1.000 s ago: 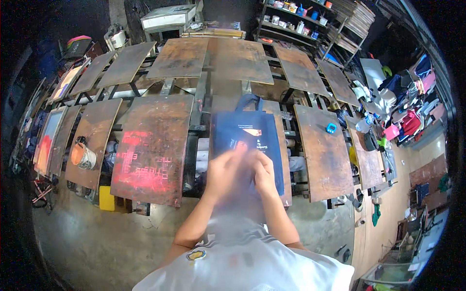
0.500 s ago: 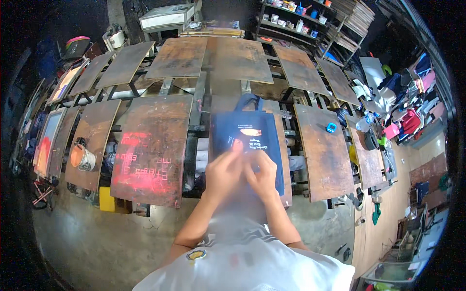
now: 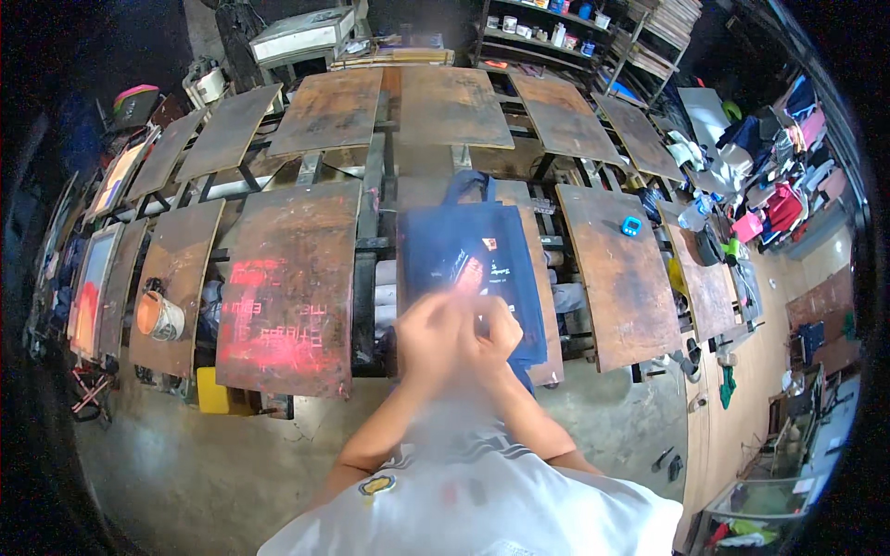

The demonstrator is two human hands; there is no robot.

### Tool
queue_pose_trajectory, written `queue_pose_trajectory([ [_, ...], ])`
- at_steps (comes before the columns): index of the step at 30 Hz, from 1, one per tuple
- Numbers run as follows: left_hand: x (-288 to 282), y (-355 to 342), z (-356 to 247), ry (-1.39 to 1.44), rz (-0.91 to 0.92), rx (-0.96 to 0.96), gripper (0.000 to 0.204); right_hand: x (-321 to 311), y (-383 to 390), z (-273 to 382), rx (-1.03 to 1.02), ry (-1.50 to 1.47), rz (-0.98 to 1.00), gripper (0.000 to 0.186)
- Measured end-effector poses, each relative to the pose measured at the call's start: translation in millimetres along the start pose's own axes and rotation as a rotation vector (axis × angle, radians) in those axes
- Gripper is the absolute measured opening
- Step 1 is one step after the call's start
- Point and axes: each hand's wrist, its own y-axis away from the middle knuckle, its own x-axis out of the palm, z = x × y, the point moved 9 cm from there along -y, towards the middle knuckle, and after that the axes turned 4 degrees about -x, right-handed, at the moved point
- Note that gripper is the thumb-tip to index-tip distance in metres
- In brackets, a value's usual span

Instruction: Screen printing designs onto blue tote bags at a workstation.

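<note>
A navy-blue tote bag point(image 3: 519, 324) lies flat on a board in front of me. One handle loop point(image 3: 471, 187) points away from me, and small white and coloured print marks its face. My left hand point(image 3: 425, 338) and my right hand point(image 3: 493, 334) are close together above the bag's near half. Both have their fingers bent and pinched. A blurred streak down the middle of the view smears the fingertips, so what they pinch, if anything, cannot be made out.
Worn wooden boards stand in two rows, one stained with pink paint point(image 3: 283, 315). On the left board sits a paint bucket point(image 3: 167, 317); on the right one, a small blue device point(image 3: 631, 226). Shelves with paint pots point(image 3: 547, 42) stand behind, and piled clothes point(image 3: 779, 195) lie far right.
My hands have drawn closer together, the right one shifting slightly left. The bag's print shows differently, and dark fabric now hangs past its near edge. The whole view has shifted slightly.
</note>
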Motion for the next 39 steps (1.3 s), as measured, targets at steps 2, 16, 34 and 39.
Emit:
queue_pose_trajectory([
  [2, 3, 1, 8, 0.051, -0.006, -0.052, 0.006, 0, 3, 0, 0.008, -0.001, -0.03, 0.008],
  [16, 7, -8, -33, -0.046, 0.159, 0.235, 0.014, -16, -6, -22, 0.281, -0.257, 0.067, 0.024],
  [34, -1, 35, -18, -0.084, 0.142, 0.113, 0.018, -28, 2, -9, 0.194, -0.308, 0.251, 0.016],
  [39, -3, 57, -20, -0.094, 0.075, 0.04, 0.024, -26, 3, -13, 0.203, -0.355, 0.296, 0.012],
])
